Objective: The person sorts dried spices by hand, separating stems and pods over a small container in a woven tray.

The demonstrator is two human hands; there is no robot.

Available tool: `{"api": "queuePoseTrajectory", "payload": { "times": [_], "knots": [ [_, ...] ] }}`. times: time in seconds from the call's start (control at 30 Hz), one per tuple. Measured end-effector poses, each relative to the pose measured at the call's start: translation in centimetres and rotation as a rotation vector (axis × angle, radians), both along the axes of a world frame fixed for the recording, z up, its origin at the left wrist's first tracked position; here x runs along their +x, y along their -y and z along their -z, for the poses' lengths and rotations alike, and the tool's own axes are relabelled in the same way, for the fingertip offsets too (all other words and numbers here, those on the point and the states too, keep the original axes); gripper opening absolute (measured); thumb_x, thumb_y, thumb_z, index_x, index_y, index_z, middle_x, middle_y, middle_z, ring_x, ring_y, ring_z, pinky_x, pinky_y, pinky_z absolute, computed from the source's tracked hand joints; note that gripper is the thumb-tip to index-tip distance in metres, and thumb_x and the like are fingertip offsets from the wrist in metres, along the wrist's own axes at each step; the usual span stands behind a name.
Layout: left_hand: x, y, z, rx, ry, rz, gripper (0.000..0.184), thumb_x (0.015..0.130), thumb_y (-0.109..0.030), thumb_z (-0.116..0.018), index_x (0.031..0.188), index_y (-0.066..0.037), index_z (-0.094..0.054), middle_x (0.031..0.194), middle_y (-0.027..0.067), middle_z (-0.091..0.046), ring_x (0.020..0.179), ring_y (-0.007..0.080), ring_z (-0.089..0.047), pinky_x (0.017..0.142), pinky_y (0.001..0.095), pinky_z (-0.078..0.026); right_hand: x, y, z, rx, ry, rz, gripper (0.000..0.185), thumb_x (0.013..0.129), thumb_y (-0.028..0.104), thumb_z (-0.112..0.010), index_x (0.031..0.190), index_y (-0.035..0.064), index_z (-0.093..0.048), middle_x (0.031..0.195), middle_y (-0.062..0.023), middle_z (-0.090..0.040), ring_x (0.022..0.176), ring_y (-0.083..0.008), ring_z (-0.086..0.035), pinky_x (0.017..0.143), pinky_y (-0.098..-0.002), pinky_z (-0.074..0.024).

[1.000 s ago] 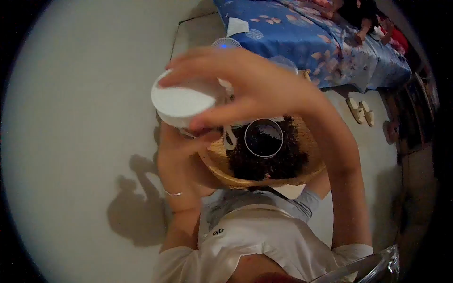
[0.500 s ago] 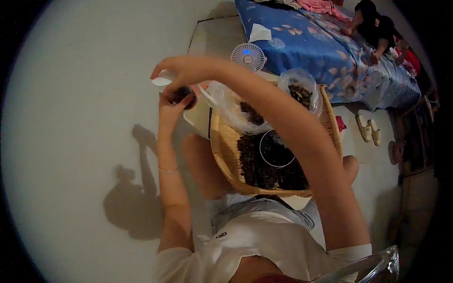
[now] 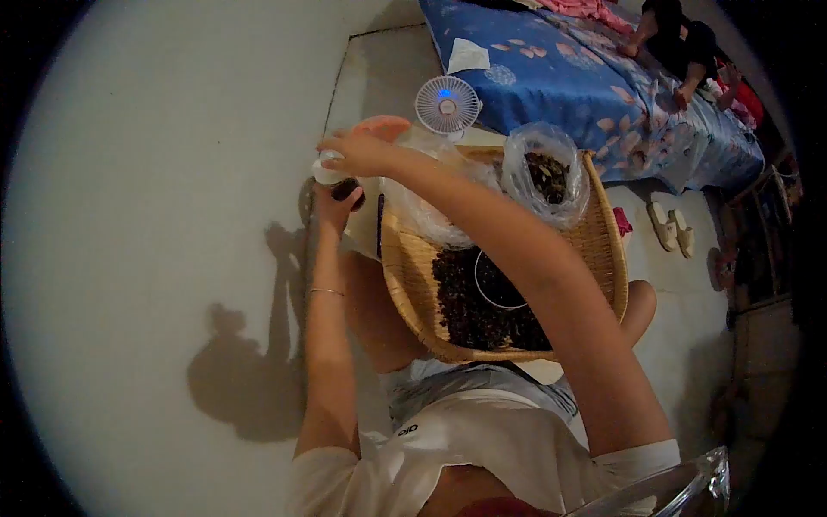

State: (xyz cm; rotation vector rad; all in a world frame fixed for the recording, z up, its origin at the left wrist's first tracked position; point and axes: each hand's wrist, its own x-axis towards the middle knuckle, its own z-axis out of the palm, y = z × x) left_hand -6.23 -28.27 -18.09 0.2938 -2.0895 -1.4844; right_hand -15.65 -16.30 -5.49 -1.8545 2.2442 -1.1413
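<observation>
My left hand [image 3: 331, 209] is wrapped round a small jar [image 3: 347, 190] with dark contents, held out to the left of the basket. Over it, my right hand [image 3: 360, 153] grips a white lid [image 3: 327, 169], which sits at the mouth of the jar; whether it is seated cannot be told. Behind my right hand shows a pinkish-orange object [image 3: 385, 127], its kind unclear. The woven basket [image 3: 405, 297] rests across my legs, holding loose dark dried bits [image 3: 461, 302] and a round container with a pale rim [image 3: 479, 289], partly hidden by my right forearm.
A clear plastic bag of dried pieces [image 3: 549, 177] stands at the basket's far right, and another clear bag [image 3: 435, 207] lies at its left. A small white fan [image 3: 447, 107] stands beyond. A blue bed [image 3: 551, 95] with a person on it is behind; slippers [image 3: 670, 229] lie right.
My right hand has brought the white lid down and right, from above the jar to its mouth. The jar in my left hand has shifted slightly. The pinkish-orange object shows more.
</observation>
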Motion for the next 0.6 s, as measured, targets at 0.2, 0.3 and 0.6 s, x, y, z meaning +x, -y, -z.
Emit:
{"api": "queuePoseTrajectory", "payload": {
  "times": [0.2, 0.3, 0.6],
  "knots": [
    [-0.6, -1.3, 0.8, 0.114, -0.117, 0.059, 0.058, 0.066, -0.013, -0.072, 0.113, -0.003, -0.039, 0.101, 0.0087, -0.052, 0.09, 0.0183, -0.053, 0.077, 0.0309, -0.044, 0.3, 1.0, 0.0, 0.453, -0.399, 0.197, 0.054, 0.074, 0.048, -0.053, 0.121, 0.0206, -0.048, 0.112, -0.0169, -0.053, 0.101, -0.0339, -0.052, 0.083, -0.0454, -0.0413],
    [-0.1, -1.3, -0.3, 0.065, -0.102, 0.105, 0.055, 0.066, -0.013, -0.072, 0.111, -0.003, -0.043, 0.1, 0.0085, -0.052, 0.087, 0.018, -0.053, 0.076, 0.0307, -0.045, 0.7, 2.3, 0.5, 0.553, -0.2, 0.131, 0.058, 0.069, 0.046, -0.057, 0.121, 0.0212, -0.048, 0.104, -0.014, -0.058, 0.092, -0.0334, -0.056, 0.079, -0.0454, -0.0436],
    [-0.7, 2.4, 4.9, 0.025, 0.036, 0.102, 0.058, 0.068, -0.021, -0.073, 0.117, -0.005, -0.046, 0.107, 0.0095, -0.055, 0.097, 0.0191, -0.052, 0.085, 0.0328, -0.043, 0.0, 2.8, 0.8, 0.56, -0.219, -0.012, 0.057, 0.065, 0.041, -0.062, 0.119, 0.0289, -0.048, 0.103, -0.0095, -0.055, 0.089, -0.0294, -0.057, 0.075, -0.0442, -0.0448]
  ]
}}
